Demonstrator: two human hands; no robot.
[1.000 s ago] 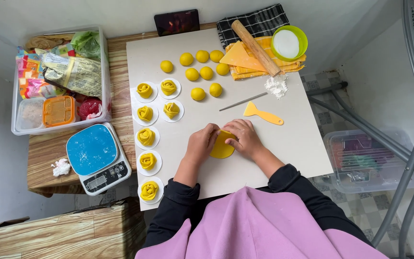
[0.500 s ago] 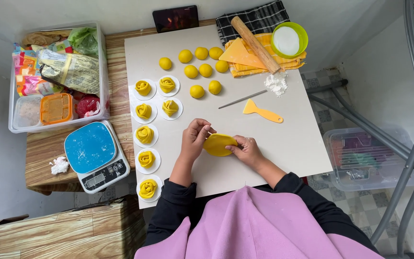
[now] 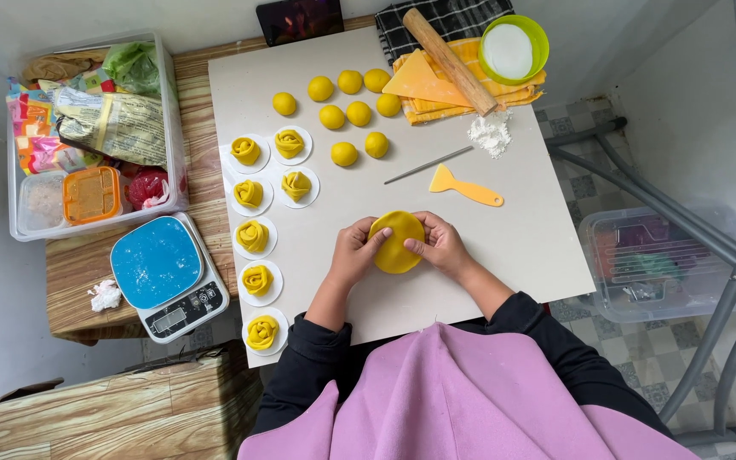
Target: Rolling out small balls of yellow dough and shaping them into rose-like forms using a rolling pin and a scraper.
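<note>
- flat round yellow dough disc (image 3: 397,241) is held just above the white board (image 3: 521,230), near the board's 6 o'clock edge.
- left hand (image 3: 353,254) grips the disc's 9 o'clock rim, fingers curled narrow on it.
- right hand (image 3: 440,244) grips the 3 o'clock rim likewise; both hands equally near.
- disc's slightly longer axis runs 12 to 6.
- yellow plastic scraper (image 3: 465,186) lies at 1 o'clock, apart from the disc.

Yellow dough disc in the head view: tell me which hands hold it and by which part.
Both hands hold the flat yellow dough disc by its opposite edges: the left hand at its left rim, the right hand at its right rim.
</note>
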